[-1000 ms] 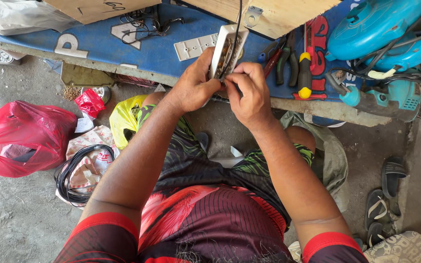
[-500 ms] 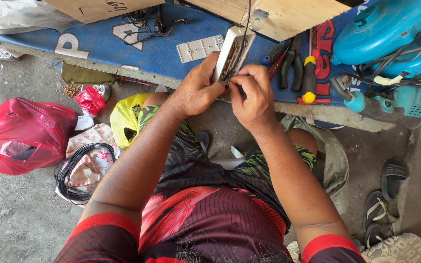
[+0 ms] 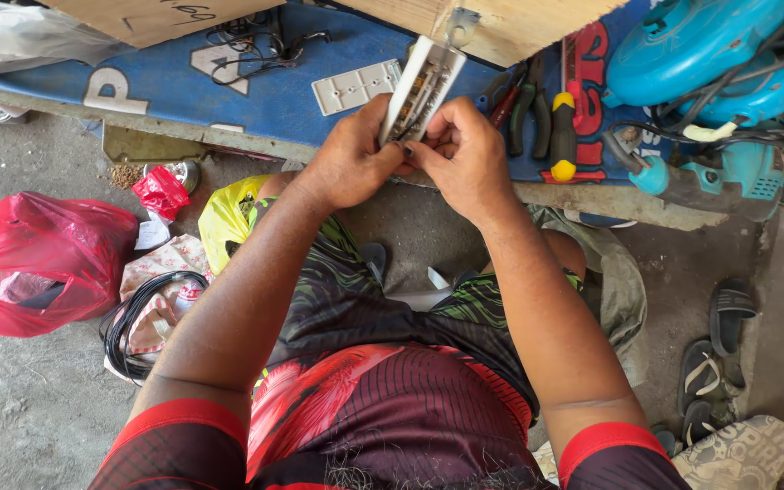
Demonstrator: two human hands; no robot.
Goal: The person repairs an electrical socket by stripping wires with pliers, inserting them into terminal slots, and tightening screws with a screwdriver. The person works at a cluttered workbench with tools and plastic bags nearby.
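Observation:
Both my hands meet over a long white plastic socket strip (image 3: 425, 83) with its back off, metal contacts and wires showing inside. My left hand (image 3: 355, 159) grips its lower end from the left. My right hand (image 3: 464, 154) pinches at the same end from the right, fingertips at the wiring. The strip tilts up and away over the blue board (image 3: 265, 100). A white cover plate (image 3: 355, 86) lies flat on that board just left of the strip.
Pliers (image 3: 523, 104) and a red-yellow screwdriver (image 3: 562, 127) lie right of my hands. Teal power tools (image 3: 709, 54) and a teal drill (image 3: 709, 172) sit far right. Red bag (image 3: 38, 263), yellow bag (image 3: 224, 218), black cable coil (image 3: 138, 318) and sandals (image 3: 714, 372) are on the ground.
The hands stay on the strip; my right fingers have shifted slightly at its lower end. The view has moved a little.

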